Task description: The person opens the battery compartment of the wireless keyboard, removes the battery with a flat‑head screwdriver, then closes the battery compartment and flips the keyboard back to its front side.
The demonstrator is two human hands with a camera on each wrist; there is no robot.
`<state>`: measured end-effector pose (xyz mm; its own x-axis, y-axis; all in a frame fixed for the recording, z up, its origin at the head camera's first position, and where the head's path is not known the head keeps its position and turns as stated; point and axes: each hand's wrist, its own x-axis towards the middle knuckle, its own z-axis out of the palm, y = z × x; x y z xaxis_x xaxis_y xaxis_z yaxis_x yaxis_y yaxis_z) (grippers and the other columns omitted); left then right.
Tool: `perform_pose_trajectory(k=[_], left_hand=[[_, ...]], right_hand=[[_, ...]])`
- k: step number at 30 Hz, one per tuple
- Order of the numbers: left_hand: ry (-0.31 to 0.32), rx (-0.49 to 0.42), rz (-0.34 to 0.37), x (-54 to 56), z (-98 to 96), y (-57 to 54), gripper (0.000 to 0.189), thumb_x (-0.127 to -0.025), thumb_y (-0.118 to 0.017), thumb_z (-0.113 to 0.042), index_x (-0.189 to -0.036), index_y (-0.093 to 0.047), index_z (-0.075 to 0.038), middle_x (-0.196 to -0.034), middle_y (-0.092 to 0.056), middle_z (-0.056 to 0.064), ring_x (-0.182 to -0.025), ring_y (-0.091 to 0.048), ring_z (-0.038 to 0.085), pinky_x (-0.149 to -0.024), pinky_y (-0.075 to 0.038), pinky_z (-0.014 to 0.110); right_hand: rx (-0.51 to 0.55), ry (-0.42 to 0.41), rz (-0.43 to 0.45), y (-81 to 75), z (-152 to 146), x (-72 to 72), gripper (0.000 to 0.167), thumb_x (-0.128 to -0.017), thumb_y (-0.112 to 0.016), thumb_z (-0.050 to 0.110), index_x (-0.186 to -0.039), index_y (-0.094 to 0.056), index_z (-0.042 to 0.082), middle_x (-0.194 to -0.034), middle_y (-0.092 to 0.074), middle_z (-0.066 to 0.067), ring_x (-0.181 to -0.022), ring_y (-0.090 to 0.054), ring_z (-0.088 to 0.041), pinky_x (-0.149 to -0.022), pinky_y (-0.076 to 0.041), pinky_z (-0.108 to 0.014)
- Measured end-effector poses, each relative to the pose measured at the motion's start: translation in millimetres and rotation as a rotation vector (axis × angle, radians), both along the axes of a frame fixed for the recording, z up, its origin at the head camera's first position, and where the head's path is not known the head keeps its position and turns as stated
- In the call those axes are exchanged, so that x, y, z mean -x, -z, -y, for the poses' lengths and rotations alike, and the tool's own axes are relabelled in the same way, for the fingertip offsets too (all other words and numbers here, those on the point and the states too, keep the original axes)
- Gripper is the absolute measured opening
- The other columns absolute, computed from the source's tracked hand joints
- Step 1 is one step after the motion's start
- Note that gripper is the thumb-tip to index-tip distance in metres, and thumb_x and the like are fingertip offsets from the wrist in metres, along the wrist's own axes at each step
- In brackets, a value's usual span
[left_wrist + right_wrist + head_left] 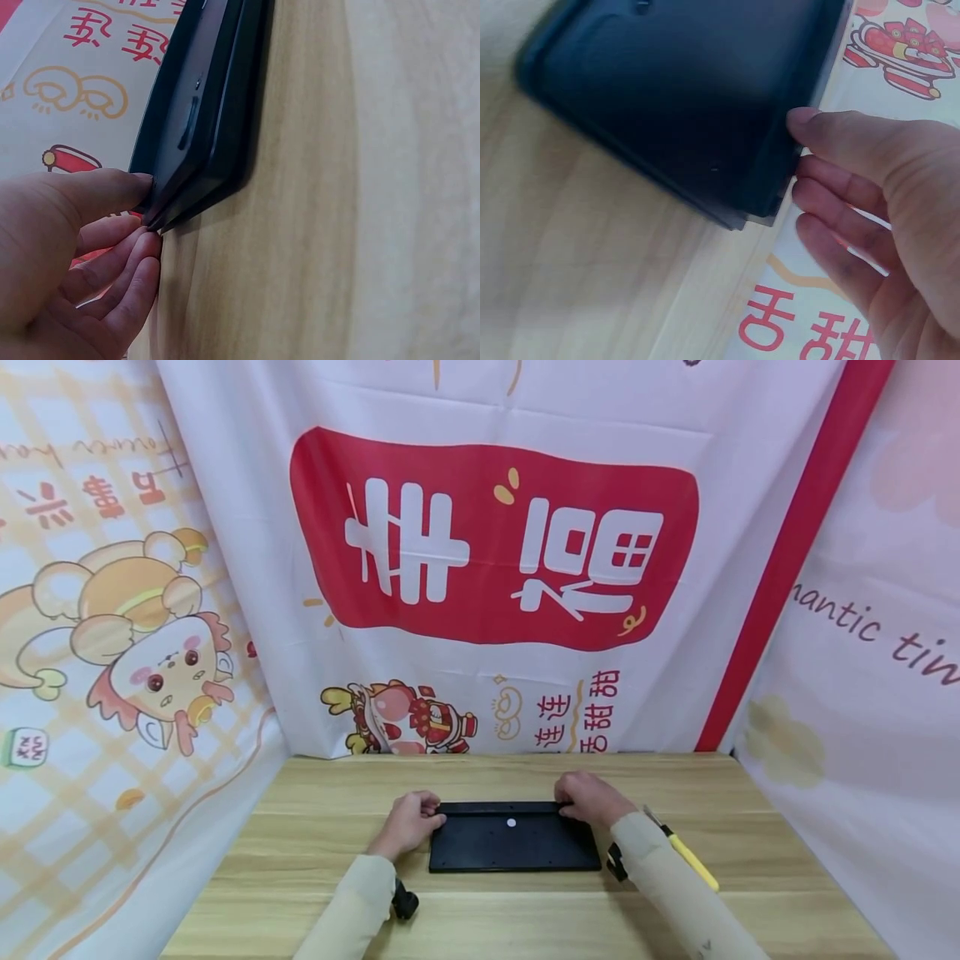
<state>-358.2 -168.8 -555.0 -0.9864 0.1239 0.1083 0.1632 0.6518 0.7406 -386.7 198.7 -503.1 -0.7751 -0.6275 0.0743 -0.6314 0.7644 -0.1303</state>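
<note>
A black keyboard [517, 847] lies underside up on the wooden table, with a white round sticker [512, 822] near its far edge and small holes over its back. At the far left corner my left hand [408, 822] pinches the edge, thumb above and fingers below. My right hand [592, 797] grips the far edge near the right corner in the same way. In the left wrist view the keyboard [225, 127] shows two layers with a seam between them. Close to the right thumb, the keyboard's corner [761, 206] has a thin lower layer sticking out.
A yellow-handled screwdriver [690, 858] lies on the table [510, 918] just right of the right forearm. Printed cloth hangs [495, 693] behind the table's far edge and along both sides. Dark wrist cameras [405, 902] sit on both wrists.
</note>
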Motion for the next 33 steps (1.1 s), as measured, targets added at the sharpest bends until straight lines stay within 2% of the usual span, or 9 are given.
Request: perform_pose_trajectory(k=[3,7,12,16,20,26,33], left_hand=[[0.001,-0.003,0.003,1.0,-0.2,0.9,0.029,-0.094,-0.079,-0.01,-0.12,-0.073,0.001,-0.11,-0.076,0.012,-0.101,-0.071,0.023,-0.092,-0.062,0.043],[0.001,-0.005,0.01,1.6,-0.3,0.5,0.027,-0.095,-0.079,-0.01,-0.119,-0.074,0.0,-0.109,-0.076,0.011,-0.1,-0.071,0.021,-0.091,-0.062,0.041],[0.01,0.004,0.01,-0.4,-0.6,-2.5,0.026,-0.095,-0.079,-0.01,-0.118,-0.074,0.0,-0.107,-0.076,0.011,-0.098,-0.07,0.02,-0.089,-0.062,0.041],[0.015,0.015,0.003,-1.8,0.0,-5.0,0.026,-0.095,-0.079,-0.011,-0.118,-0.074,0.001,-0.107,-0.076,0.011,-0.097,-0.07,0.02,-0.088,-0.062,0.041],[0.0,0.007,0.016,-1.9,0.7,-3.4,0.025,-0.094,-0.08,-0.011,-0.117,-0.075,-0.001,-0.106,-0.076,0.01,-0.097,-0.07,0.019,-0.088,-0.062,0.04],[0.001,0.004,0.013,-1.3,2.1,0.7,0.024,-0.093,-0.081,-0.01,-0.114,-0.076,-0.002,-0.105,-0.077,0.008,-0.097,-0.071,0.019,-0.088,-0.062,0.04],[0.001,-0.004,0.013,-0.5,2.6,0.5,0.024,-0.094,-0.08,-0.012,-0.116,-0.076,-0.003,-0.106,-0.077,0.008,-0.097,-0.071,0.019,-0.089,-0.062,0.041]], right_hand=[[-0.019,0.052,0.066,-5.8,3,1.6,0.009,-0.088,-0.086,0.01,-0.087,-0.077,0.011,-0.081,-0.071,0.002,-0.075,-0.06,-0.009,-0.072,-0.056,-0.032],[-0.022,0.143,0.198,-16.1,8,5.1,0.01,-0.086,-0.087,0.008,-0.088,-0.078,0.012,-0.083,-0.071,0.003,-0.077,-0.062,-0.011,-0.076,-0.059,-0.034],[-0.024,0.218,0.307,-25.3,13,10.3,0.011,-0.084,-0.088,0.005,-0.086,-0.08,0.012,-0.083,-0.072,0.003,-0.076,-0.064,-0.012,-0.073,-0.059,-0.034],[-0.021,0.237,0.349,-28.8,15,16.6,0.013,-0.082,-0.09,0.005,-0.08,-0.08,0.013,-0.079,-0.074,0.002,-0.07,-0.064,-0.012,-0.066,-0.056,-0.03],[-0.027,0.256,0.384,-25.9,15,26.8,0.016,-0.08,-0.091,0.008,-0.074,-0.079,0.016,-0.073,-0.072,0.006,-0.063,-0.06,-0.009,-0.058,-0.05,-0.024],[0.008,0.301,0.492,-18.9,13,40.7,0.015,-0.079,-0.092,0.008,-0.072,-0.08,0.013,-0.069,-0.072,0.004,-0.059,-0.054,-0.008,-0.055,-0.045,-0.022],[-0.005,0.292,0.489,-19.2,13,43.2,0.014,-0.082,-0.09,0.009,-0.072,-0.08,0.011,-0.061,-0.064,0.008,-0.057,-0.05,-0.006,-0.056,-0.042,-0.021]])
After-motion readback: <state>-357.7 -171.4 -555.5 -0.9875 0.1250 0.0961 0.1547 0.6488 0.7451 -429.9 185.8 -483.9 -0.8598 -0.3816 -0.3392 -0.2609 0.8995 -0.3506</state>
